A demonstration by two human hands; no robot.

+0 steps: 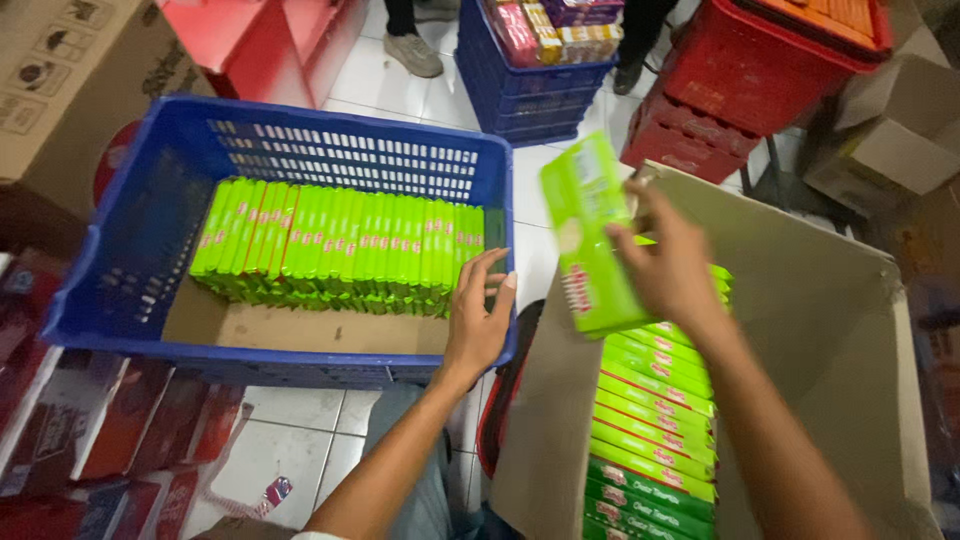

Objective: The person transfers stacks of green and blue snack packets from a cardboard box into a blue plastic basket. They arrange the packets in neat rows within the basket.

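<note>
Your right hand (668, 268) is raised over the open cardboard box (800, 300), fingers curled around a stack of flat light-green packets (590, 235). The stack is held tilted, one end up toward the red crates (730, 90), the other end down near the box's near flap. Your thumb and fingers wrap its far side; how many packets are in the stack cannot be told.

Your left hand (480, 310) is open, fingers spread and slightly bent, resting on the right-hand wall of the blue plastic crate (130, 250). It holds nothing. The fingertips sit just beside the end of the green packet row (340, 245) inside the crate.

That row stands on edge, packed tight along the crate's far side, on a sheet of brown cardboard lining the bottom. The near strip of the lining is bare.

Inside the cardboard box, more green packets (650, 440) lie stacked in a column below your right wrist, lighter green on top, darker green toward the bottom.

The floor is white tile. Red packets (90, 420) lie at lower left. A second blue crate (530, 80) with mixed goods stands farther off, beside another person's shoes.
</note>
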